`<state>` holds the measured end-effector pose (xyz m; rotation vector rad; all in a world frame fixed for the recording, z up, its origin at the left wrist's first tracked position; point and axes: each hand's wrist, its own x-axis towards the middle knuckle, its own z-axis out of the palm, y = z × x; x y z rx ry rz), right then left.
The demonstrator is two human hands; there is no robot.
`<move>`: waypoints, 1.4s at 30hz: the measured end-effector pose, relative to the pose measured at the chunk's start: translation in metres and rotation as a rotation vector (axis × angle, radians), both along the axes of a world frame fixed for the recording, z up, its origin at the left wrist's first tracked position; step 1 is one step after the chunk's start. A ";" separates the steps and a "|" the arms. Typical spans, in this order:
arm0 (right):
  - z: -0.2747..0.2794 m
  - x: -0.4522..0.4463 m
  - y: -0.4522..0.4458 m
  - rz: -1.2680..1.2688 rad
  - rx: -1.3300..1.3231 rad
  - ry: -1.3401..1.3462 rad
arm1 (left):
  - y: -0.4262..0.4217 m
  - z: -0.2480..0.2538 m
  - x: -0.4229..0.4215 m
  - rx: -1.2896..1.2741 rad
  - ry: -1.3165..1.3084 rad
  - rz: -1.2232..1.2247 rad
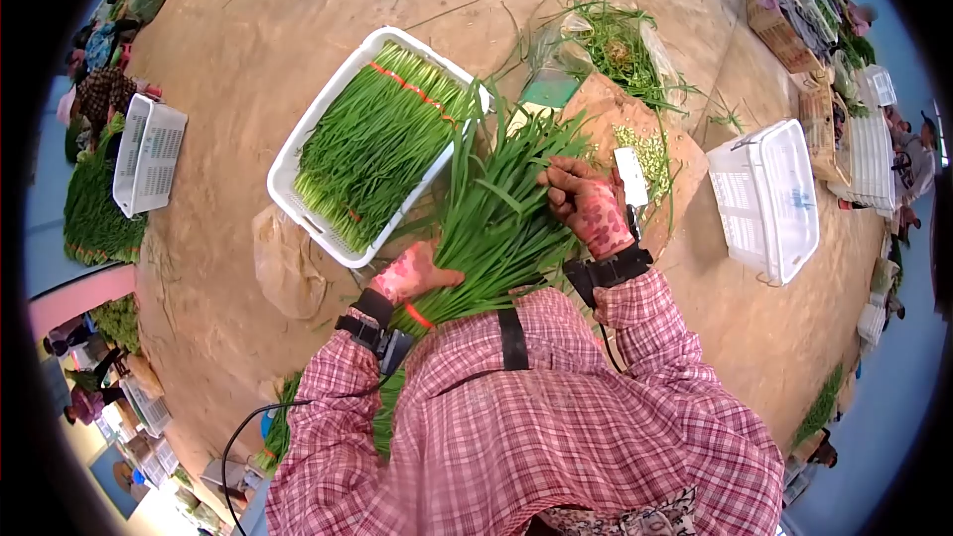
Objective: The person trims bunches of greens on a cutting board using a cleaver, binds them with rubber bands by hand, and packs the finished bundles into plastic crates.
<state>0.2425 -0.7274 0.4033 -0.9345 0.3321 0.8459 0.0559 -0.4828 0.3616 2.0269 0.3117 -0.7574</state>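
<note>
A bundle of garlic chives [506,208], tied with a red band near one end, lies across my lap with its leaf tips pointing away from me. My left hand [415,276], in a pink patterned glove with bare fingertips, is closed around the bundle just above the band. At the right side of the leaves, my right hand [586,203], gloved alike, has its fingers curled together; what they pinch is too small to make out. Right beside that hand, a cleaver [631,177] with a pale blade rests on a round chopping board [687,161] strewn with cut stem ends.
A white basket [281,179] packed with banded chives stands ahead to the left. Leaf scraps [620,45] fill a plastic bag behind the board. Stacked white crates [764,199] stand right; a crumpled plastic bag [288,263] lies left. Other people and crates line both edges.
</note>
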 end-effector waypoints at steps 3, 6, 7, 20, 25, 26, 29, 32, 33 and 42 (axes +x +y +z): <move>-0.009 -0.012 0.005 -0.101 -0.182 -0.056 | 0.014 0.006 -0.006 -0.084 0.115 -0.070; -0.039 0.004 -0.021 -0.059 -0.301 -0.295 | 0.008 0.015 -0.019 -0.079 0.057 -0.121; -0.023 -0.004 -0.014 0.131 -0.556 -0.605 | 0.013 0.007 -0.023 -0.077 -0.054 -0.137; 0.008 -0.065 0.059 0.281 -0.276 -0.163 | 0.093 -0.001 -0.025 0.086 0.081 -0.685; -0.018 -0.086 0.041 0.122 -0.013 0.003 | 0.097 -0.020 -0.033 0.165 0.095 -0.803; -0.024 -0.087 0.037 0.085 0.003 -0.007 | 0.100 -0.039 -0.037 0.186 0.118 -0.807; -0.019 -0.087 0.033 0.004 -0.112 -0.095 | 0.099 -0.053 -0.037 0.189 0.065 -0.759; -0.013 -0.073 0.009 -0.050 -0.255 -0.193 | 0.092 -0.039 -0.025 0.112 -0.059 -0.743; -0.008 -0.068 -0.011 -0.029 -0.333 -0.408 | 0.091 -0.031 -0.017 0.073 -0.078 -0.759; 0.031 -0.004 -0.085 0.140 -0.977 -1.081 | 0.065 0.014 0.064 0.198 0.186 -0.758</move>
